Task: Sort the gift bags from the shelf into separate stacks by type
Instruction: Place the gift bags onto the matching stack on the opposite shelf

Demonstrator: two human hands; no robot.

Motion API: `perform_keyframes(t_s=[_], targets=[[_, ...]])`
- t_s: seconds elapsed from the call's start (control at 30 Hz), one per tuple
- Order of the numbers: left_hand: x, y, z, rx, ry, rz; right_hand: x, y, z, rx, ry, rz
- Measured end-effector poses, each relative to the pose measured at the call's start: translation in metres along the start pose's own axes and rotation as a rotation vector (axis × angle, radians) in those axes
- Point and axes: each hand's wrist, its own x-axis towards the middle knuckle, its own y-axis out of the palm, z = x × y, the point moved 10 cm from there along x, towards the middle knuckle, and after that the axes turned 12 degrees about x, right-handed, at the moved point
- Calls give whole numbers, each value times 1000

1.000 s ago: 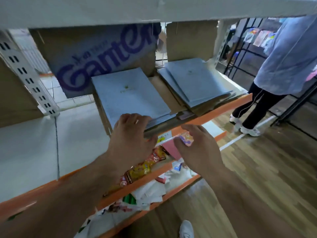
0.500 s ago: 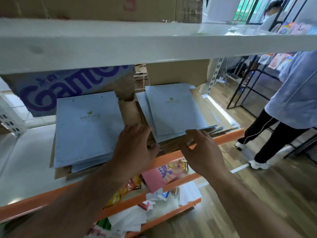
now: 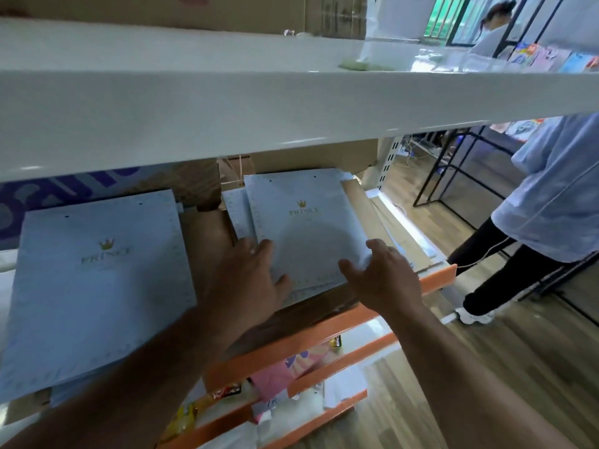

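Note:
Two stacks of flat pale-blue gift bags with a gold crown print lie on the orange-edged shelf [image 3: 434, 278]. The left stack [image 3: 97, 286] sits apart from my hands. The right stack [image 3: 308, 228] rests on flat brown paper bags [image 3: 359, 202]. My left hand [image 3: 249, 283] lies with straight fingers on the right stack's near left corner. My right hand [image 3: 382, 280] touches that stack's near right edge with spread, slightly bent fingers; whether it pinches a bag is unclear.
A white upper shelf [image 3: 291, 102] overhangs the bags. Cardboard boxes [image 3: 194, 189] stand behind the stacks. Lower orange shelves [image 3: 324, 374] hold pink and colourful packets. A person in a light shirt [image 3: 551, 205] stands on the wooden floor to the right.
Both hands have moved from the left stack's front edge to the right stack and now rest on its near corners. The camera has lifted, showing the upper shelf.

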Motion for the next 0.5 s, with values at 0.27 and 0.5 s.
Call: perform_keyframes(t_s=[0.27, 0.5], targets=[[8, 15, 27, -501, -324, 101, 35, 11, -15, 127, 53, 101], [-16, 20, 42, -1036, -767, -17, 42, 16, -33, 766, 234, 273]])
